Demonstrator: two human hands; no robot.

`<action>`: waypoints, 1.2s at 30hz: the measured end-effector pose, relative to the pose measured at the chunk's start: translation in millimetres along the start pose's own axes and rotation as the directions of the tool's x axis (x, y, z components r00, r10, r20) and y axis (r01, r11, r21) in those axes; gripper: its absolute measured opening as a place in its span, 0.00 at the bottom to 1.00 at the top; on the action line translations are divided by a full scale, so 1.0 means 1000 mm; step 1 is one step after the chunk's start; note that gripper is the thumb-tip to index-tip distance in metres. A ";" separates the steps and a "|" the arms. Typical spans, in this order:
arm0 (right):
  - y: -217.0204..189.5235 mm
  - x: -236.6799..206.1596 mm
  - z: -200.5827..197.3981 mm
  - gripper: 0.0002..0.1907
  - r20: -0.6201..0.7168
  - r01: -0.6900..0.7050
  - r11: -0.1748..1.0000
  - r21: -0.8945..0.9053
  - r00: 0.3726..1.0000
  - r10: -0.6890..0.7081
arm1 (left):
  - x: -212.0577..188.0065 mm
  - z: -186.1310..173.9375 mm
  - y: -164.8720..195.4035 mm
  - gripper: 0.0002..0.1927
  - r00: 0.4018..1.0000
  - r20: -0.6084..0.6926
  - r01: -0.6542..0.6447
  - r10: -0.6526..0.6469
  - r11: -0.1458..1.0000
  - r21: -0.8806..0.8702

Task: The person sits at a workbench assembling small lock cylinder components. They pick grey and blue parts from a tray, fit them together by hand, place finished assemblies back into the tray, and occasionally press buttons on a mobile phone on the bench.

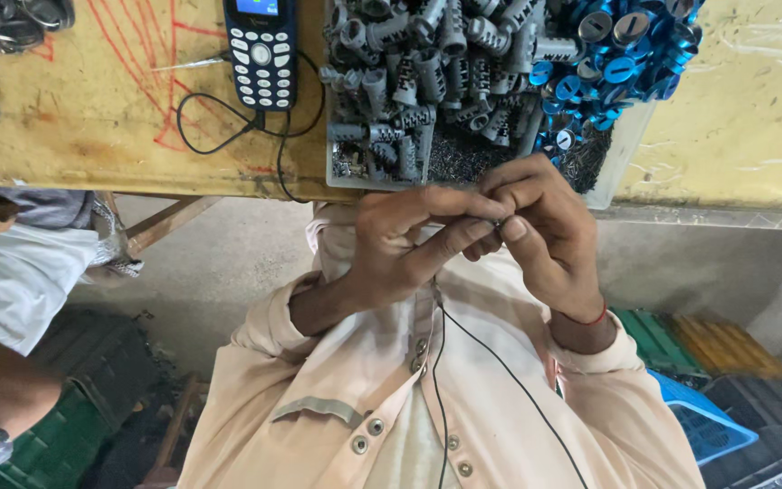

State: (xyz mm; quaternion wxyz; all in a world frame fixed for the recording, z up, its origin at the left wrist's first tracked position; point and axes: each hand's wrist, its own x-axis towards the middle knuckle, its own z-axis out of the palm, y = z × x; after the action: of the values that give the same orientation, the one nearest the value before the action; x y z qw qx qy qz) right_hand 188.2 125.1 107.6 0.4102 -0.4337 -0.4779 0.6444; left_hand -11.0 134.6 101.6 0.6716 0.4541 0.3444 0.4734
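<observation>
Hands meet just below the bench point(92, 136) edge: the left hand point(405, 249) and right hand point(545, 235) pinch a small metal part point(500, 220) between their fingers, both sets clenched on it, too hidden to tell its long axis. It sits between the two thumbs, nearer the right. Above them lies a tray point(622, 154) of grey cylinders point(427, 54) and blue caps point(617, 50), a keypad phone point(261, 50) beside it
</observation>
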 end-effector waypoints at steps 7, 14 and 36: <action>-0.021 0.003 0.002 0.02 -0.008 0.094 0.906 -0.414 0.994 -0.107 | 0.001 -0.002 0.000 0.09 0.998 0.047 -0.034 0.031 0.997 0.063; 0.006 -0.018 0.001 0.08 0.016 0.252 0.676 -0.693 0.942 -0.335 | -0.003 0.002 0.012 0.08 0.994 0.011 -0.098 0.108 0.851 0.516; -0.053 0.000 -0.034 0.04 -0.057 -0.048 0.093 -0.994 0.994 -0.089 | -0.002 -0.016 0.010 0.06 0.991 0.091 -0.122 0.095 0.921 0.369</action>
State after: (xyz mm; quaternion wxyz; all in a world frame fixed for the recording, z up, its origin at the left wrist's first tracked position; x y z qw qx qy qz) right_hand 226.2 144.5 153.7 0.0438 -0.6223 -0.7713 0.1259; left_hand -29.0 139.0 104.9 0.5574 0.6086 0.3782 0.4194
